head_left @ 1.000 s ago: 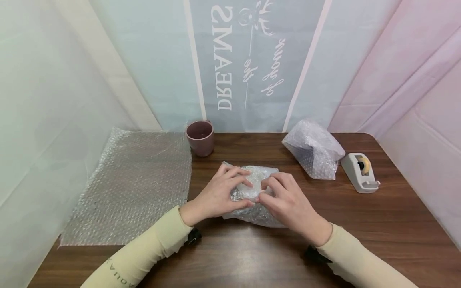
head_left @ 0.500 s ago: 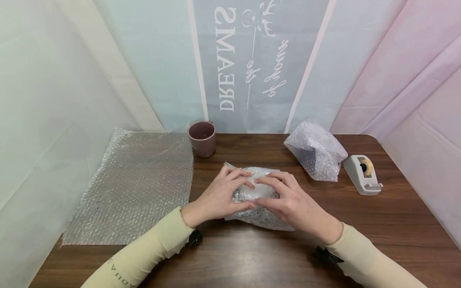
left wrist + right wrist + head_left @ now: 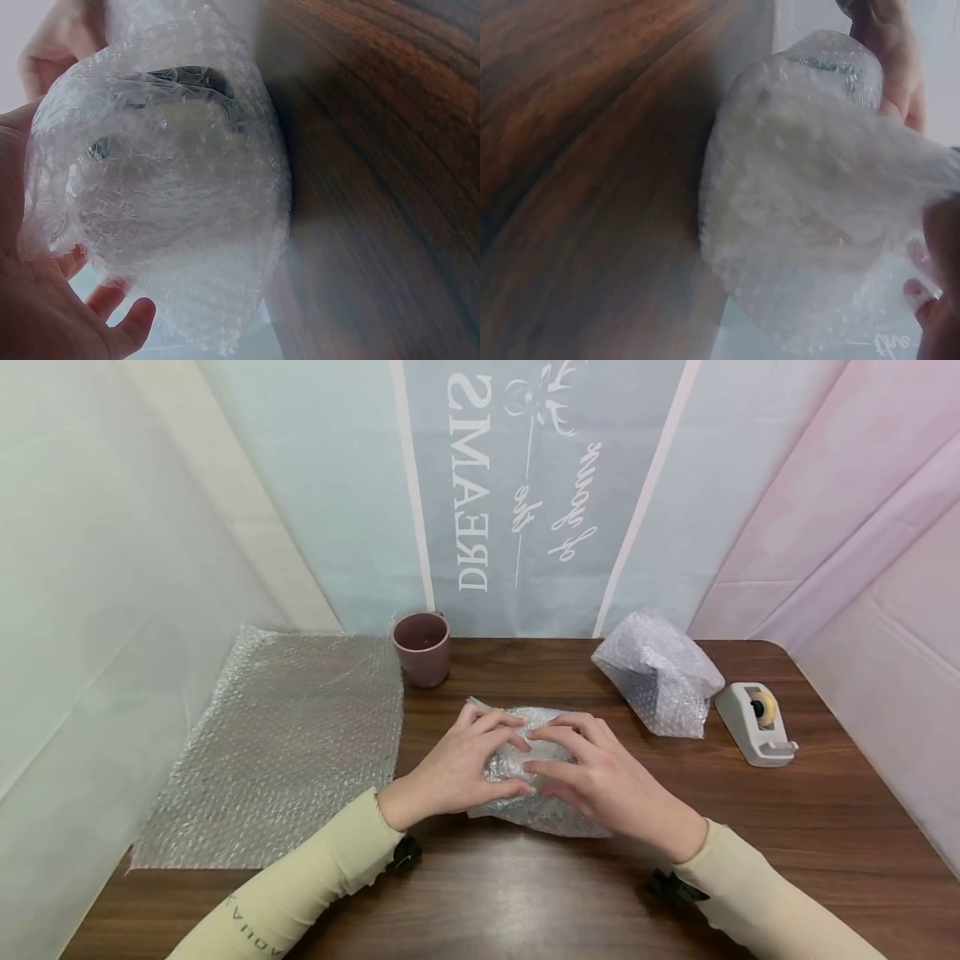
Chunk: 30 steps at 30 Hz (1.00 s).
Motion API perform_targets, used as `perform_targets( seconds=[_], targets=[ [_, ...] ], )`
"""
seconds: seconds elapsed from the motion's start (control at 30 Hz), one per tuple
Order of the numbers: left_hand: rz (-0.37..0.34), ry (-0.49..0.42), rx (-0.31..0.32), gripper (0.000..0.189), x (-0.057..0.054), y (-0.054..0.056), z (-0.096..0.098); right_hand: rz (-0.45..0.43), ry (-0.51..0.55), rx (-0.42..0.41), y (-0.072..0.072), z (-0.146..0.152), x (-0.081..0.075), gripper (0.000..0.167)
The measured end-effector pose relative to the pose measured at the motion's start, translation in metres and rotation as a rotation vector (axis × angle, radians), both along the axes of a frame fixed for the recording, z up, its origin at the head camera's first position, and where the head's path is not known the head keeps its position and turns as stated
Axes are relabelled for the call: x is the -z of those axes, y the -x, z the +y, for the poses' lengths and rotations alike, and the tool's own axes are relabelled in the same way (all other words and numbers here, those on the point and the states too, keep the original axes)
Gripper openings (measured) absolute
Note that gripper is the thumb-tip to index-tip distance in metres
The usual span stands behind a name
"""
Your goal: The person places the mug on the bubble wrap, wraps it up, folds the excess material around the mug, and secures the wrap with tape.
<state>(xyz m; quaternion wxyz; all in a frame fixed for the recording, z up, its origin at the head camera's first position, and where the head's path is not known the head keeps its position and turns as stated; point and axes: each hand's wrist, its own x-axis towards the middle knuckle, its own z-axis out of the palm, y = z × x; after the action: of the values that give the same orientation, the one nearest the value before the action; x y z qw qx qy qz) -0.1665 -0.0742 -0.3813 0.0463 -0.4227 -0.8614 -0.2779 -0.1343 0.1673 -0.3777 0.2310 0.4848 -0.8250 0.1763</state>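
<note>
A bundle of clear bubble wrap [image 3: 517, 814] lies on the table between my two hands. Through its layers a dark, curved shape shows in the left wrist view, but what is inside cannot be made out. My left hand [image 3: 467, 762] holds the bundle's left side, thumb toward me and fingers over the top. From the right, my right hand [image 3: 609, 777] curls its fingers over the wrap. In the right wrist view a loose fold of the bundle [image 3: 795, 202] runs up to that hand, whose fingers are partly out of frame.
A flat bubble wrap sheet [image 3: 292, 743] covers the left of the wooden table [image 3: 495, 902]. Behind stands a mauve mug [image 3: 424, 660]. At the back right are another bubble-wrapped bundle [image 3: 660, 677] and a white tape dispenser [image 3: 742, 727] with tape. Fabric hangings border the table.
My right hand's bunched fingers have spread over the wrap, and its thumb has moved lower. The left hand has stayed on its side of the bundle. The head view has shifted slightly.
</note>
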Motion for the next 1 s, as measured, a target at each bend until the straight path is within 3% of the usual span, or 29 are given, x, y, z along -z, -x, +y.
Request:
perform_targets(
  seconds=[0.23,0.43,0.6,0.83,1.0],
  targets=[
    [-0.018,-0.012,0.001,0.037,0.0,0.001,0.001,0.037,0.135,-0.006,0.005,-0.013,0.005,0.019],
    [-0.001,-0.025,0.002,0.036,0.001,0.001,0.002,-0.014,0.158,0.071,0.005,-0.016,0.006,0.023],
    [0.001,-0.007,0.015,0.043,-0.002,0.003,0.0,-0.08,0.127,0.095,0.005,-0.014,0.005,0.029],
    [-0.098,-0.067,-0.013,0.042,-0.013,0.005,-0.014,-0.215,0.031,0.056,-0.001,-0.004,-0.008,0.047],
    [-0.053,-0.181,-0.045,0.03,-0.018,0.006,-0.028,-0.144,-0.062,0.068,-0.011,-0.018,-0.022,0.053]
  ],
)
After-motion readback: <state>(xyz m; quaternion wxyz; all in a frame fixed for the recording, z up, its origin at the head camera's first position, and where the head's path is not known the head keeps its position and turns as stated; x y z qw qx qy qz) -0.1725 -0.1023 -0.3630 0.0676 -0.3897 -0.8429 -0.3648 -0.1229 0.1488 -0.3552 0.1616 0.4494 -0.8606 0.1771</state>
